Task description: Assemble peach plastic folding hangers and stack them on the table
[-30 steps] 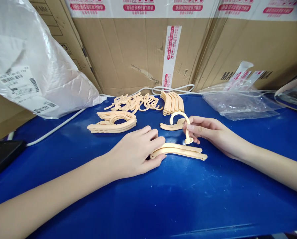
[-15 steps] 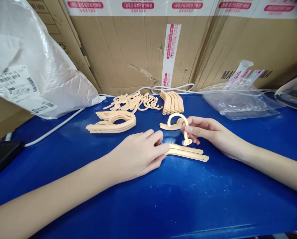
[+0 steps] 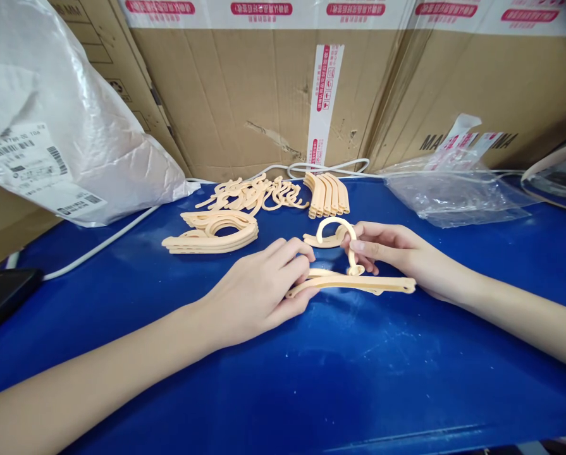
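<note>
My left hand (image 3: 258,291) pinches the left end of a long peach plastic hanger arm (image 3: 358,283), which is lifted and stretches right across the blue table (image 3: 311,379). My right hand (image 3: 391,253) grips a peach plastic hook (image 3: 346,243) between thumb and fingers, its round foot resting on the arm's middle. A second loose arm piece (image 3: 323,240) lies just behind the hook.
Behind the hands lie a stack of folded hangers (image 3: 211,234), a heap of hooks (image 3: 254,193) and a row of arm pieces (image 3: 327,193). A white plastic bag (image 3: 50,114) sits left, clear bags (image 3: 448,193) right, cardboard boxes (image 3: 264,95) behind, a white cable (image 3: 102,243), a black object (image 3: 2,294) far left.
The left hand has raised and swung the long arm piece, so its right end now reaches farther right under the right hand. The hook's foot now sits on the arm.
</note>
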Action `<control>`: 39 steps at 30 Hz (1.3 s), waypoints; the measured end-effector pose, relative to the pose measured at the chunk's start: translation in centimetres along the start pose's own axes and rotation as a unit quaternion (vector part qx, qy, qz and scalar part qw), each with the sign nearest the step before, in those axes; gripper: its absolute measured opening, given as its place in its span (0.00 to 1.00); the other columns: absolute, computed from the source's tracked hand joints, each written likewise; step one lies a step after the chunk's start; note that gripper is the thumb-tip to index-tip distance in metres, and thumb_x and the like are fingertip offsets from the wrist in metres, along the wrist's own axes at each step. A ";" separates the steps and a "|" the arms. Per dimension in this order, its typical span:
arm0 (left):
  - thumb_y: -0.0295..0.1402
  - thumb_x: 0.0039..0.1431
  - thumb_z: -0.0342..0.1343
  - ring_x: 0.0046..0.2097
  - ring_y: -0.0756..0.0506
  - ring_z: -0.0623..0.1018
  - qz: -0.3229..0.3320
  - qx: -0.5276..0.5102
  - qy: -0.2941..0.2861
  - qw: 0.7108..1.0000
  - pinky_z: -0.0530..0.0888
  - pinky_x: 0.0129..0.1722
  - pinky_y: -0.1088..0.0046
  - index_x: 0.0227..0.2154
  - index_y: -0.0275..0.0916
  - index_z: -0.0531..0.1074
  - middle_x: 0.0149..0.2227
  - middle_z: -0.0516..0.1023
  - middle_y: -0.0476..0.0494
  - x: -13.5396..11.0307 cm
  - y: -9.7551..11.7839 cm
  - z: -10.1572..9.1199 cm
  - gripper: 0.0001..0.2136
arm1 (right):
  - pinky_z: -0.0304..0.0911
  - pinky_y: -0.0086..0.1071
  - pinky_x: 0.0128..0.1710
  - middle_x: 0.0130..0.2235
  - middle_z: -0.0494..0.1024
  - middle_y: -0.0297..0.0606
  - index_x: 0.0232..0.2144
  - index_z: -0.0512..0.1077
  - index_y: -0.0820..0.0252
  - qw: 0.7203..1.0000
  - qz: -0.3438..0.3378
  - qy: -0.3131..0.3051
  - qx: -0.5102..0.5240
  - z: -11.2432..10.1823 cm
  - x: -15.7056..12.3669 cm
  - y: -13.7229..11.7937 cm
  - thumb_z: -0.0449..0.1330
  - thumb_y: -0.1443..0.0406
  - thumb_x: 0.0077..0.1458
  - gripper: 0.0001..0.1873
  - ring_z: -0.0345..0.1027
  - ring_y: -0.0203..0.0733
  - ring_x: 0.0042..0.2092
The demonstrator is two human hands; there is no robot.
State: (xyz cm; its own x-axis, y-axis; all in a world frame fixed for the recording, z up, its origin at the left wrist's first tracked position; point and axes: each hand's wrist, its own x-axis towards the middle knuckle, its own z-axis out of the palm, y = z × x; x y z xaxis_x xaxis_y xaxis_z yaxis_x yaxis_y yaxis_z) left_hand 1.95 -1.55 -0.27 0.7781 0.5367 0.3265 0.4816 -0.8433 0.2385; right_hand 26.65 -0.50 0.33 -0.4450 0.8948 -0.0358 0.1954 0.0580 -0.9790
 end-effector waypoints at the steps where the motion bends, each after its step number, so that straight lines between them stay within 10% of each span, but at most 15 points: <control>1: 0.35 0.68 0.45 0.42 0.47 0.70 -0.007 -0.019 0.009 1.000 0.67 0.39 0.70 0.32 0.38 0.63 0.46 0.70 0.44 0.0 0.0 -0.1 0.09 | 0.57 0.27 0.28 0.29 0.71 0.31 0.35 0.71 0.60 1.000 0.003 -0.001 0.002 0.0 0.0 0.0 0.60 0.58 0.58 0.10 0.59 0.30 0.27; 6: 0.35 0.67 0.50 0.41 0.50 0.69 -0.060 -0.208 0.040 0.975 0.66 0.41 0.73 0.35 0.38 0.63 0.42 0.69 0.48 0.1 0.2 -0.6 0.06 | 0.56 0.27 0.27 0.28 0.71 0.31 0.35 0.72 0.61 1.000 0.001 0.004 0.007 -0.1 0.1 0.2 0.60 0.59 0.58 0.10 0.58 0.30 0.26; 11: 0.35 0.66 0.53 0.34 0.53 0.67 -0.149 -0.454 0.083 0.875 0.66 0.34 0.78 0.35 0.39 0.65 0.34 0.66 0.52 0.1 1.0 -1.1 0.06 | 0.57 0.28 0.28 0.28 0.71 0.31 0.33 0.73 0.59 1.000 0.011 -0.001 0.011 -0.1 0.1 0.2 0.61 0.58 0.57 0.10 0.58 0.31 0.26; 21: 0.39 0.67 0.49 0.36 0.52 0.72 -0.203 -0.572 0.090 0.789 0.69 0.36 0.78 0.35 0.38 0.70 0.34 0.73 0.48 0.4 0.8 -1.0 0.11 | 0.57 0.26 0.28 0.29 0.73 0.31 0.34 0.73 0.61 1.000 -0.005 -0.011 0.019 -0.4 0.0 0.7 0.60 0.59 0.60 0.10 0.59 0.28 0.26; 25: 0.42 0.69 0.44 0.23 0.54 0.65 -0.250 -0.511 0.101 0.816 0.63 0.23 0.79 0.31 0.38 0.65 0.22 0.65 0.54 0.4 0.5 -0.9 0.15 | 0.57 0.26 0.27 0.28 0.73 0.30 0.34 0.72 0.61 1.000 -0.003 -0.009 0.024 -0.4 0.0 0.7 0.59 0.60 0.60 0.09 0.59 0.27 0.26; 31: 0.40 0.69 0.42 0.25 0.51 0.67 -0.190 -0.111 0.028 0.975 0.60 0.27 0.74 0.33 0.39 0.68 0.22 0.67 0.53 0.1 -0.3 -0.5 0.14 | 0.58 0.26 0.27 0.29 0.74 0.31 0.33 0.69 0.61 1.000 -0.002 -0.006 0.031 -0.3 0.1 0.6 0.60 0.62 0.59 0.08 0.60 0.28 0.26; 39: 0.42 0.66 0.48 0.32 0.47 0.73 -0.054 0.040 -0.051 0.996 0.62 0.28 0.72 0.36 0.38 0.67 0.33 0.73 0.49 -0.1 -0.1 0.0 0.12 | 0.57 0.26 0.28 0.27 0.71 0.29 0.33 0.67 0.60 0.999 -0.004 0.008 0.035 -0.1 0.0 0.3 0.60 0.65 0.58 0.05 0.61 0.29 0.27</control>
State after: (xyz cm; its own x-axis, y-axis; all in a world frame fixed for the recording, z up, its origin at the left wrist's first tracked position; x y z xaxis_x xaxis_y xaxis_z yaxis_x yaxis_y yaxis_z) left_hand 1.82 -1.50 -0.36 0.7547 0.6222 0.2080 0.5923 -0.7825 0.1919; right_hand 26.79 -0.43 0.09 -0.4330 0.9011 -0.0245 0.1289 0.0350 -0.9910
